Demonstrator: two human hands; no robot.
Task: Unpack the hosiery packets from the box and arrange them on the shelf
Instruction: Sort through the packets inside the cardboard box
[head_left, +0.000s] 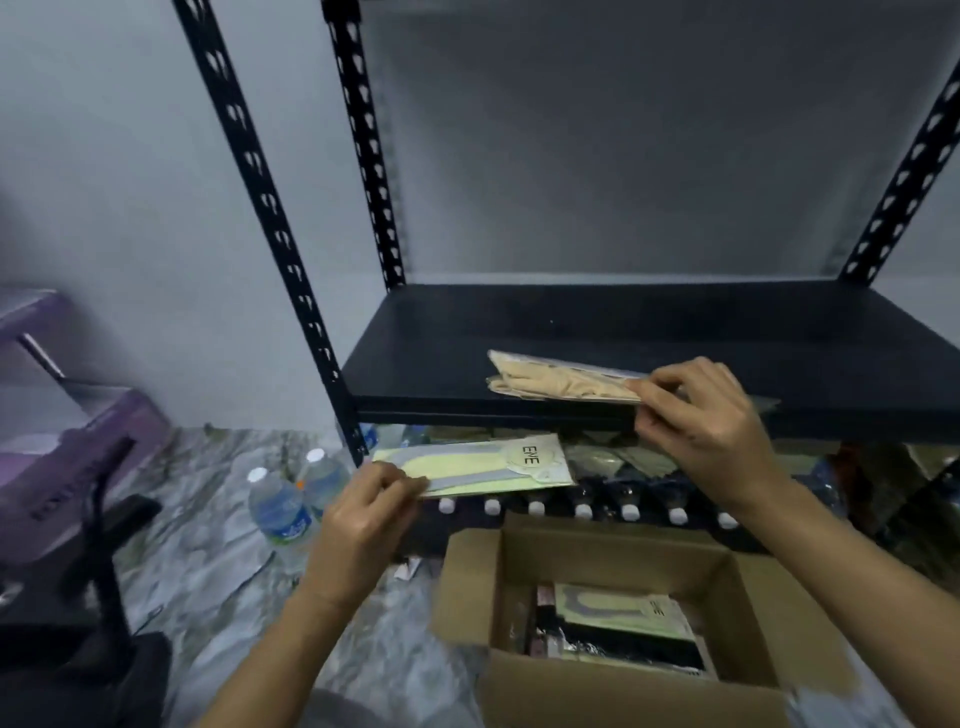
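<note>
The right hand (706, 415) pinches a beige hosiery packet (561, 382) lying on the dark shelf (519, 322); the left hand (363, 512) holds a pale green packet (483, 465) below the shelf's edge; an open cardboard box (737, 582) with more packets sits beneath.

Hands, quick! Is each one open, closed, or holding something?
Left hand: pinches the yellow-green packet by its end.
Right hand: grips the beige packet at the black shelf.

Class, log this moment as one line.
right hand: pinches beige packet at shelf | left hand: holds yellow packet | box: more packets inside
</note>
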